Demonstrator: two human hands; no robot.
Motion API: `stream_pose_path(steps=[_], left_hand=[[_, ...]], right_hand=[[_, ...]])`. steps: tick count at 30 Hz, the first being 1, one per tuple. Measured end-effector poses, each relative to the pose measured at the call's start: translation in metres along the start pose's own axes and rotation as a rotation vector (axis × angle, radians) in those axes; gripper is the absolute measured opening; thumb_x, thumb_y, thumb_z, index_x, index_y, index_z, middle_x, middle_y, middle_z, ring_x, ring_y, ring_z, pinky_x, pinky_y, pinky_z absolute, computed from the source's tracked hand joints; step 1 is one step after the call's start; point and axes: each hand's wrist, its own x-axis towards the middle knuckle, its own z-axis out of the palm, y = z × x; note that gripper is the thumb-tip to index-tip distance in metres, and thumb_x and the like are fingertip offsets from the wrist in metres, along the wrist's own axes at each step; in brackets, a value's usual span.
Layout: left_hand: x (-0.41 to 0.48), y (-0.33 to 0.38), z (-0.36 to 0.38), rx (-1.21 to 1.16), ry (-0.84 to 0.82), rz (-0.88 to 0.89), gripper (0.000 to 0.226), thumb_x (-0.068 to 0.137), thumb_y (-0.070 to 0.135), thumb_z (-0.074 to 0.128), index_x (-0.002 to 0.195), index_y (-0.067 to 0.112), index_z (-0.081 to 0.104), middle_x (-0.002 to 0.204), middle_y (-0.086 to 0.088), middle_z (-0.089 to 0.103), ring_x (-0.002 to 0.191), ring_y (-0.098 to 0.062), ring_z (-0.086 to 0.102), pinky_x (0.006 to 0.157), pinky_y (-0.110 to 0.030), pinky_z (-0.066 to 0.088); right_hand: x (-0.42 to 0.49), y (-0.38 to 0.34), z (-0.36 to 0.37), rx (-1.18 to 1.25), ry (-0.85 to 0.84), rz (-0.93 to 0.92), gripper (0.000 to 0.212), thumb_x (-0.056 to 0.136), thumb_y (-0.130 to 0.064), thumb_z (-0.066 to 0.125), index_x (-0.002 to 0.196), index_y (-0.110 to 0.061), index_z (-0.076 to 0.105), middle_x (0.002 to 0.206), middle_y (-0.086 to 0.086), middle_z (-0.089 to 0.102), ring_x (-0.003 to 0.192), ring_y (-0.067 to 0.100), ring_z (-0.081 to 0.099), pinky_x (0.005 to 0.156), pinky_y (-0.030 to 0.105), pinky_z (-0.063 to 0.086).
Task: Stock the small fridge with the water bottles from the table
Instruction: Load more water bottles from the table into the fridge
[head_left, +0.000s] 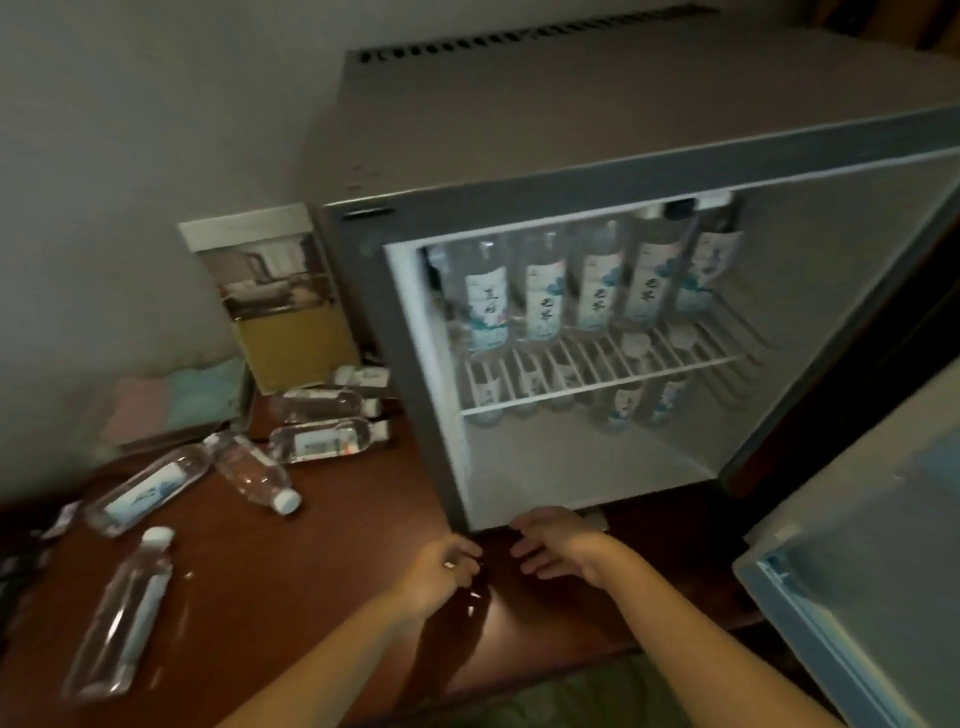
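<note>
Fridge (597, 156) is sitting on the counter (311, 545) and fills the view from 12 to 3 o'clock, with its door (857, 597) swung wide open out toward 4 o'clock. On the wire shelf (597, 387) five water bottles (597, 280) stand upright in a row, labels facing out. A few lower bottles (623, 402) stand under the shelf, though I only see them through the wire, so no count on those.

The loose bottles (148, 491), about six of them, lie on their sides on the counter from 8 to 9 o'clock, some touching each other.

Both hands are down around 6 o'clock, just in front of the fridge's bottom edge. The left hand (447, 566) and right hand (558, 545) are near each other but not touching, fingers loosely curled, nothing in either.

A brochure stand (280, 301) leans beside the fridge at 10 o'clock, with folded cloths (171, 405) left of it.
</note>
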Motion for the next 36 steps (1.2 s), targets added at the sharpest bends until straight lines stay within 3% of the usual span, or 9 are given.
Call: stream_pose_path(steps=[5,9,12,18,20,24,29,32,36], left_hand=[[-0.035,-0.037,-0.067,-0.099,0.175,-0.078,0.023,0.093,-0.007,0.041,0.111,-0.005,0.055,0.079,-0.003,0.053,0.063,-0.008,0.053,0.047,-0.004,0.039],[-0.055,-0.072,-0.118,-0.212,0.351,-0.117,0.019,0.091,-0.009,0.044,0.101,0.001,0.056,0.077,-0.007,0.056,0.059,-0.009,0.052,0.044,-0.004,0.038],[-0.065,-0.106,-0.152,-0.250,0.552,-0.158,0.017,0.088,-0.008,0.051,0.099,0.000,0.060,0.091,-0.013,0.059,0.075,-0.017,0.054,0.051,-0.004,0.041],[-0.076,-0.160,-0.215,-0.178,0.913,-0.267,0.033,0.084,-0.002,0.054,0.117,0.004,0.056,0.108,-0.017,0.058,0.096,-0.033,0.058,0.080,-0.038,0.047],[-0.078,-0.175,-0.231,-0.036,0.919,-0.323,0.040,0.082,0.003,0.059,0.121,0.006,0.053,0.118,-0.019,0.054,0.109,-0.036,0.054,0.094,-0.044,0.044],[-0.076,-0.196,-0.245,0.130,0.811,-0.376,0.051,0.081,0.009,0.062,0.130,0.007,0.046,0.132,-0.016,0.044,0.120,-0.033,0.045,0.102,-0.040,0.040],[-0.066,-0.218,-0.255,0.074,0.773,-0.334,0.071,0.082,0.014,0.065,0.143,0.011,0.028,0.143,-0.011,0.036,0.130,-0.029,0.039,0.107,-0.037,0.035],[-0.063,-0.232,-0.262,0.057,0.731,-0.400,0.084,0.079,0.026,0.070,0.147,0.015,0.021,0.141,-0.011,0.041,0.128,-0.030,0.043,0.104,-0.039,0.038],[-0.061,-0.244,-0.266,0.105,0.732,-0.415,0.089,0.071,0.039,0.075,0.143,0.018,0.026,0.131,-0.010,0.048,0.119,-0.029,0.050,0.096,-0.040,0.045]], right_hand=[[0.011,-0.019,0.057,-0.188,-0.175,-0.004,0.030,0.096,-0.028,0.042,0.124,-0.021,0.049,0.105,0.002,0.063,0.081,0.015,0.063,0.069,0.024,0.050],[0.024,-0.030,0.111,-0.291,-0.281,0.010,0.031,0.096,-0.030,0.042,0.125,-0.022,0.048,0.111,0.002,0.063,0.074,0.010,0.063,0.072,0.024,0.050],[0.038,-0.041,0.150,-0.337,-0.307,0.032,0.035,0.096,-0.028,0.043,0.129,-0.017,0.047,0.117,0.003,0.063,0.073,0.010,0.062,0.072,0.024,0.049],[0.061,-0.071,0.225,-0.371,-0.295,0.022,0.033,0.094,-0.022,0.043,0.126,-0.018,0.050,0.118,0.005,0.065,0.077,0.012,0.062,0.076,0.028,0.048],[0.066,-0.078,0.251,-0.367,-0.309,0.022,0.031,0.094,-0.020,0.042,0.123,-0.018,0.051,0.119,0.007,0.064,0.075,0.013,0.062,0.075,0.028,0.047],[0.073,-0.086,0.301,-0.365,-0.322,0.059,0.028,0.094,-0.018,0.039,0.119,-0.018,0.053,0.120,0.009,0.063,0.092,0.022,0.064,0.089,0.033,0.048],[0.086,-0.085,0.355,-0.226,-0.300,0.070,0.032,0.095,-0.019,0.039,0.126,-0.017,0.049,0.103,0.003,0.059,0.069,0.012,0.056,0.070,0.026,0.044],[0.097,-0.087,0.383,-0.037,-0.282,0.078,0.033,0.097,-0.023,0.038,0.129,-0.019,0.045,0.104,0.002,0.056,0.080,0.016,0.056,0.080,0.029,0.042],[0.110,-0.095,0.412,0.206,-0.306,0.108,0.034,0.100,-0.033,0.034,0.128,-0.018,0.047,0.094,-0.003,0.057,0.097,0.018,0.052,0.097,0.036,0.040]])
